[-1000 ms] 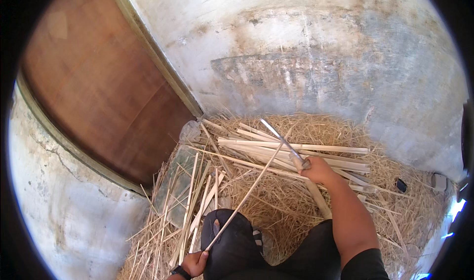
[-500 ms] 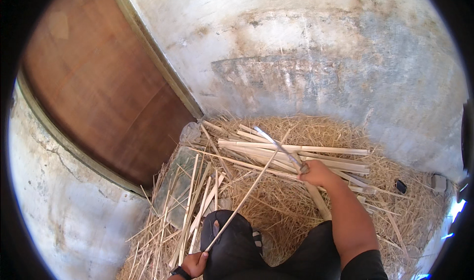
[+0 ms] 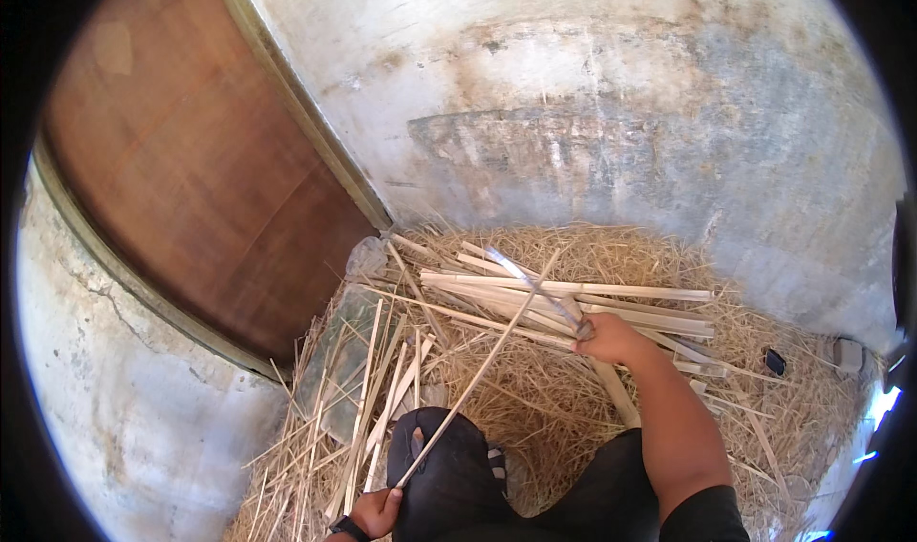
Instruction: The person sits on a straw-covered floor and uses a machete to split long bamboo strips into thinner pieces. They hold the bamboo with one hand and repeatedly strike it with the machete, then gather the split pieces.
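Observation:
My left hand (image 3: 375, 511), by my left knee, pinches the lower end of a long thin bamboo strip (image 3: 470, 389). The strip slants up and to the right across my knee, its far end over the pile. In my right hand (image 3: 611, 338) is a knife (image 3: 514, 269) with a long narrow blade pointing up and to the left; its handle is mostly hidden by my fingers. The blade crosses the strip near the strip's far end; I cannot tell whether they touch. A thicker bamboo piece (image 3: 616, 394) lies beneath my right hand, slanting toward my right knee.
Split bamboo slats (image 3: 621, 289) lie piled beyond my hands, on shavings (image 3: 535, 418). Thin strips (image 3: 368, 389) lie on the left, near a brown door panel (image 3: 210, 170). A stained wall (image 3: 592, 131) stands behind. On the right lies a small black object (image 3: 775, 361).
The knife has turned slightly and its tip has shifted a little left. My right hand has tilted with it; my left hand and the strip have hardly moved.

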`<action>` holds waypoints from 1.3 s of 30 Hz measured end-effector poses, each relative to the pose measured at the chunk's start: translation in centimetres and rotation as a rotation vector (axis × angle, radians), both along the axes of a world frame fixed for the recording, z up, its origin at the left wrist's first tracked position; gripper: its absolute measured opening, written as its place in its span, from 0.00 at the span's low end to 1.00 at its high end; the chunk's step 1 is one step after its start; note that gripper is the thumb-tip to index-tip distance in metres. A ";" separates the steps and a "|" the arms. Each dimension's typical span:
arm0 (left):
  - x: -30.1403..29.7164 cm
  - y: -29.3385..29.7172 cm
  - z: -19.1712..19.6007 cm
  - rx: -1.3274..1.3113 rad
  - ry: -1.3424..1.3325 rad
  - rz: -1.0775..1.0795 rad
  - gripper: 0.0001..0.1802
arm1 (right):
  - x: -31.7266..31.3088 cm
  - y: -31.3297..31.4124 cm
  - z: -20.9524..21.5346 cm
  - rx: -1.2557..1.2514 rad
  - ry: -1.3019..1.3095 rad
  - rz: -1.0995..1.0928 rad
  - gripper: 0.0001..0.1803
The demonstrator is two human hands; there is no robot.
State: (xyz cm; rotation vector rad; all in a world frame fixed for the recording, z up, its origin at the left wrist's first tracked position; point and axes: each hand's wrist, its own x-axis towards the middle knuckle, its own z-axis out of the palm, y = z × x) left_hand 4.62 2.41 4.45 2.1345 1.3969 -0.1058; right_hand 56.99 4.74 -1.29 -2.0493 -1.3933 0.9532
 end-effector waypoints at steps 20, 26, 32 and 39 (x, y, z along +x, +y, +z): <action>-0.2 -0.2 0.2 -0.044 -0.034 0.030 0.33 | -3.0 -0.5 3.2 -0.067 -0.102 0.326 0.27; 0.2 -0.2 0.3 -0.011 -0.018 0.004 0.34 | 0.7 -0.4 0.0 0.025 -0.037 0.033 0.27; -0.3 0.0 -0.2 -0.033 0.016 0.009 0.35 | -1.4 -0.2 1.2 -0.034 0.005 0.111 0.29; -1.0 0.5 -1.0 -0.031 -0.026 -0.025 0.35 | -0.2 -0.4 -0.2 0.025 -0.041 0.260 0.28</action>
